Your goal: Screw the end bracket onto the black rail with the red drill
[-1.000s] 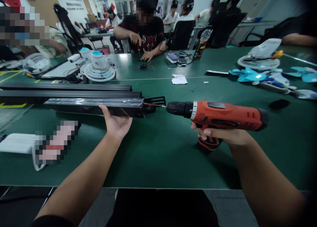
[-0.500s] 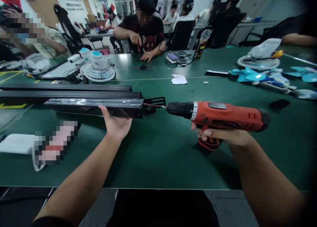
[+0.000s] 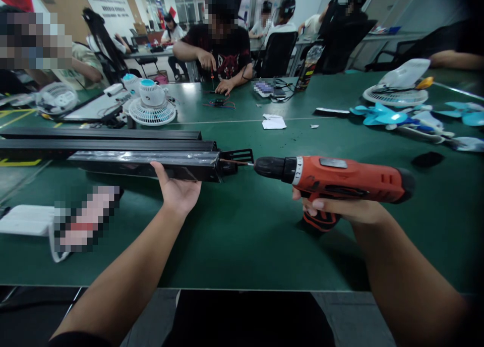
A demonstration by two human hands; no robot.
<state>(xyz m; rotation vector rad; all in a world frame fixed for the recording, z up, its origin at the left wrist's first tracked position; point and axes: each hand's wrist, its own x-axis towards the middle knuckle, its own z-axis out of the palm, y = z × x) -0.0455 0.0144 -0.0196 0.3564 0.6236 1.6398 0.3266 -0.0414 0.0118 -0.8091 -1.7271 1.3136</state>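
Observation:
My right hand [image 3: 321, 206] is wrapped round the grip of a red and black cordless drill [image 3: 348, 175], which points left. The drill's long thin bit [image 3: 242, 163] reaches to the end of a long black bar [image 3: 151, 165] with clear film on top. That end carries a dark round fitting and a slotted black bracket [image 3: 242, 155]. Exactly where the bit's tip sits is too small to tell. My left hand [image 3: 181, 191] grips the bar near this end from the front, thumb up on its side and fingers hidden beneath it.
More black bars [image 3: 113, 133] lie behind the held one. Left front are a white power bank [image 3: 28, 220] with a cable and a blurred-out phone [image 3: 88, 218]. White fans [image 3: 151, 105], blue fan blades [image 3: 381, 116] and paper scraps [image 3: 274, 121] lie farther back. A co-worker [image 3: 227, 54] sits opposite with a screwdriver.
Almost nothing differs. The drill appears a few pixels farther right and lower, while the bar and my left hand hold their place.

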